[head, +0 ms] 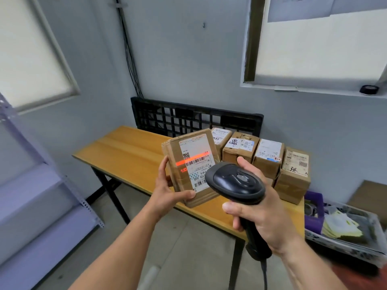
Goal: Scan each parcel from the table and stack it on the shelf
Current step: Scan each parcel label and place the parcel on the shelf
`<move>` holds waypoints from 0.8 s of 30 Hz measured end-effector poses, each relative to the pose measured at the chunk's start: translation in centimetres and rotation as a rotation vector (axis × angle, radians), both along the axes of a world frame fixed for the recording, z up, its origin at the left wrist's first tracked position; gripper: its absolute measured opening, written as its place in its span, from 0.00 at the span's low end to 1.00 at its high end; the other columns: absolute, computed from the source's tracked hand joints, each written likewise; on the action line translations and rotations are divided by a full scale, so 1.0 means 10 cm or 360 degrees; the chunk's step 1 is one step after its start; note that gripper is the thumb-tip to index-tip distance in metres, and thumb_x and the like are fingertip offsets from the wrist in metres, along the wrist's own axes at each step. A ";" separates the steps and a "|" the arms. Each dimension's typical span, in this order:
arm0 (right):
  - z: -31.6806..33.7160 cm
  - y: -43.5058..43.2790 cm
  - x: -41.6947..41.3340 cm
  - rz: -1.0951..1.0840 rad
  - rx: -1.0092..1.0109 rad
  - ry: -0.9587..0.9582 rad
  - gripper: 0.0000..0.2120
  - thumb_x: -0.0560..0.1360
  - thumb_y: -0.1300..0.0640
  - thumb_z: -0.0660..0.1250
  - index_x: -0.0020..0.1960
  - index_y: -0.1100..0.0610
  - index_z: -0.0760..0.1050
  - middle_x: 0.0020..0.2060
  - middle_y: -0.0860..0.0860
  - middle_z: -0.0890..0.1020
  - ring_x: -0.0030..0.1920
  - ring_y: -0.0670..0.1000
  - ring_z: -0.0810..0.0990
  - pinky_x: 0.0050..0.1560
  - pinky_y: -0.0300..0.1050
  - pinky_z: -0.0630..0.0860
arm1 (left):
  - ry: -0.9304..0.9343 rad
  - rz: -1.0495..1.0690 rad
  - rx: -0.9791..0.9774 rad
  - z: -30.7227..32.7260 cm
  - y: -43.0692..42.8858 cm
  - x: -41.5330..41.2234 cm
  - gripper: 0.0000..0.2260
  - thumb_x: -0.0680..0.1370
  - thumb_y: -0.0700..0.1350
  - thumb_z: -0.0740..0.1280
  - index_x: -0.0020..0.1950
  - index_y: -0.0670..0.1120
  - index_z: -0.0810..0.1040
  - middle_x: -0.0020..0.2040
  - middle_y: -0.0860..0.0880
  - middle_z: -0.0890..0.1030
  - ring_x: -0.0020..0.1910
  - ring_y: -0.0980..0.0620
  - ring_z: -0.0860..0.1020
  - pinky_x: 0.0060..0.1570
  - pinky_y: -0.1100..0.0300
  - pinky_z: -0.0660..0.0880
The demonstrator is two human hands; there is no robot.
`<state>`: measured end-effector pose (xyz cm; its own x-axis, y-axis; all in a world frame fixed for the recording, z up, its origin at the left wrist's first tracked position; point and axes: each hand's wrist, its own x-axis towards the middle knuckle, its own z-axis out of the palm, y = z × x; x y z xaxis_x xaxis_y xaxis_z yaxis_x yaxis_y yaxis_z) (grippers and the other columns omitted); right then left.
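— The left hand point(167, 191), what has it got?
— A flat brown parcel point(175, 162), held up over the near edge of the table point(125, 151). The fingers curl round its left side and the thumb lies across the bottom corner. The side with the label point(199, 147) faces the camera
— And the right hand point(266, 218)?
— Wrapped round the handle of a black scanner point(236, 182), with the head pointed at the parcel. A red line point(192, 159) falls across the label, over the barcode beside the square code
— Does the scanner touch the parcel?
— Can't tell. Its head overlaps the label's lower right corner from this angle. A cable hangs from the foot of the handle
— Any other parcels?
— Four boxes point(268, 160) in a row at the right end of the wooden table, packed side by side, each with a white label on top
— The shelf?
— A pale metal shelf point(41, 185) at the far left, well apart from the held parcel
— Anything else around?
— A black pallet point(196, 120) stands on edge against the wall behind the table. Low on the right a tray point(343, 245) holds papers, with a purple box point(314, 214) at its near end
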<state>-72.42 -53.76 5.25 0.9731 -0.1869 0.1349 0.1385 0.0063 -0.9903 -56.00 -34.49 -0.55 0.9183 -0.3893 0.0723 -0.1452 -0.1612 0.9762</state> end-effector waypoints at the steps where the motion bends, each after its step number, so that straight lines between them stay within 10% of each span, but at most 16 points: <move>1: 0.02 0.08 0.04 0.0012 -0.0011 0.0002 0.46 0.60 0.61 0.79 0.72 0.39 0.64 0.54 0.54 0.84 0.27 0.59 0.78 0.30 0.53 0.77 | -0.0003 0.0016 -0.0008 0.02 0.08 0.02 0.57 0.59 0.44 0.83 0.75 0.65 0.49 0.67 0.47 0.71 0.64 0.52 0.71 0.62 0.49 0.72; 6: 0.14 0.56 0.20 0.0062 -0.0071 -0.0011 0.47 0.60 0.61 0.82 0.69 0.36 0.64 0.52 0.55 0.84 0.27 0.61 0.78 0.33 0.59 0.77 | -0.0013 0.0077 -0.0029 0.09 0.61 0.16 0.58 0.53 0.54 0.83 0.72 0.71 0.49 0.69 0.44 0.69 0.64 0.49 0.73 0.60 0.47 0.76; 13: 0.32 1.44 0.42 0.0160 -0.0120 -0.0074 0.47 0.59 0.61 0.79 0.70 0.38 0.62 0.51 0.52 0.85 0.27 0.59 0.77 0.35 0.64 0.77 | -0.0036 0.0189 -0.0162 0.17 1.54 0.28 0.58 0.61 0.41 0.83 0.77 0.62 0.46 0.65 0.44 0.71 0.58 0.58 0.74 0.43 0.70 0.76; 24: 0.23 3.05 0.77 0.0507 -0.0044 -0.0139 0.47 0.57 0.56 0.82 0.70 0.35 0.65 0.49 0.59 0.84 0.28 0.59 0.77 0.27 0.48 0.76 | -0.0082 0.0557 -0.0084 0.07 3.43 0.15 0.60 0.48 0.61 0.83 0.72 0.72 0.50 0.69 0.43 0.70 0.65 0.49 0.74 0.65 0.44 0.72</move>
